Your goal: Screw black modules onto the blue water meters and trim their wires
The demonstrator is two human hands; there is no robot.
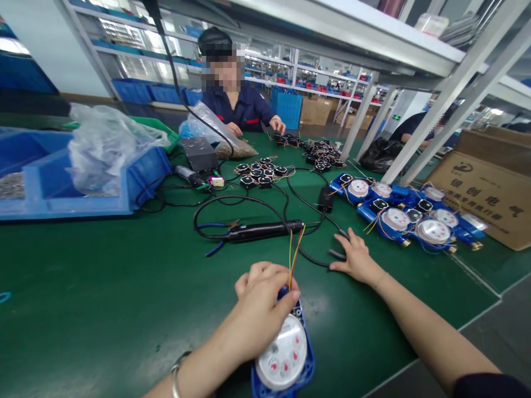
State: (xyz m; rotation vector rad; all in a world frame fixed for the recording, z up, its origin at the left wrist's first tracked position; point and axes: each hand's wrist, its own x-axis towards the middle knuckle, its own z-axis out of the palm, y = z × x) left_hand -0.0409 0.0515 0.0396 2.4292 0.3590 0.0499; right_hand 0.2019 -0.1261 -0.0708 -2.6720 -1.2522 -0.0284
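My left hand (267,301) is closed over the upper end of a blue water meter (284,356) with a round white dial. Yellow and red wires (295,251) rise from between its fingers. To the right, my right hand (354,257) has its fingers apart at the grey handles of a small tool (337,254) on the green table; whether it grips the tool is not visible. Beyond my hands lies a black electric screwdriver (265,230), with blue-handled pliers (218,247) partly under it.
Blue bins (78,204) stand at the left. Several blue meters (398,218) and a cardboard box (485,188) are at the right. Small black parts (261,174) and cables lie mid-table. A person (236,105) works across the table. Metal posts (448,83) rise at the right.
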